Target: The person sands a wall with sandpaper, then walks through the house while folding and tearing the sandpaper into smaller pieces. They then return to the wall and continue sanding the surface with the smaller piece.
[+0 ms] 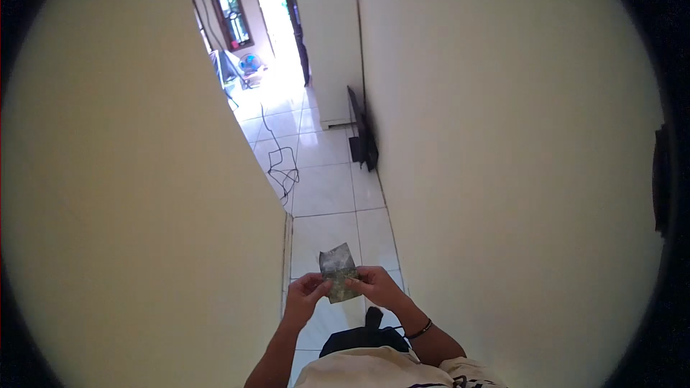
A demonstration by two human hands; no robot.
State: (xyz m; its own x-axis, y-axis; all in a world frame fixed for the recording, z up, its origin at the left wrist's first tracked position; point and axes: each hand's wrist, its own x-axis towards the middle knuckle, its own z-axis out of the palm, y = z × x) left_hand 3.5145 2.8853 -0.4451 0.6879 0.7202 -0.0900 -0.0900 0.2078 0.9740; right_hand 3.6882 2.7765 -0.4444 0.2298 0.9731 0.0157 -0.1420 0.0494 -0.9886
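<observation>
Held between both hands in front of my body is a small, flat, rectangular packet (338,262). Its upper part looks grey and shiny, while the lower part is mottled green; I cannot make out whether that is print or contents. My left hand (307,296) pinches its left edge between thumb and fingers. On the opposite edge, my right hand (379,287) grips it with the thumb lying on the front face. A dark bracelet (419,330) circles my right wrist.
Pale walls flank a narrow, white-tiled passage (323,237). A black cable (282,165) lies tangled on the floor ahead, left of a flat black screen-like object (363,129) leaning on the right wall. Farther off are a fan (250,65), a window (231,16) and a bright open doorway (274,11).
</observation>
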